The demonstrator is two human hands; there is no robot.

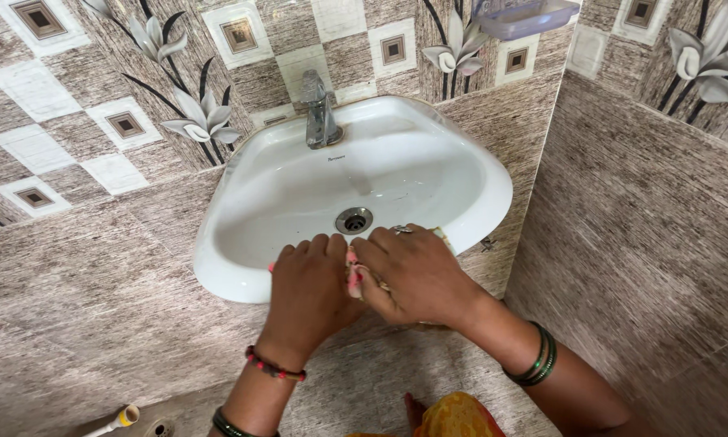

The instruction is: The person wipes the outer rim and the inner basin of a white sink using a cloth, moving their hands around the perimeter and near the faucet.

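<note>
A white wall-mounted wash basin (283,194) has a metal tap (319,113) at its back and a round drain (353,219) in the middle. Both my hands rest side by side on the basin's front rim. My left hand (307,291) lies palm down with its fingers curled over the rim into the bowl; whether it holds anything is hidden. My right hand (412,275) touches the left one, its fingers bent over a small yellowish pad (442,235), of which only an edge shows. Bangles sit on both wrists.
Patterned brown and white tiles cover the wall behind and the side wall at right. A clear soap dish (526,18) hangs at top right. A white pipe end (121,418) shows at bottom left. Orange cloth (457,417) of my clothing is at the bottom edge.
</note>
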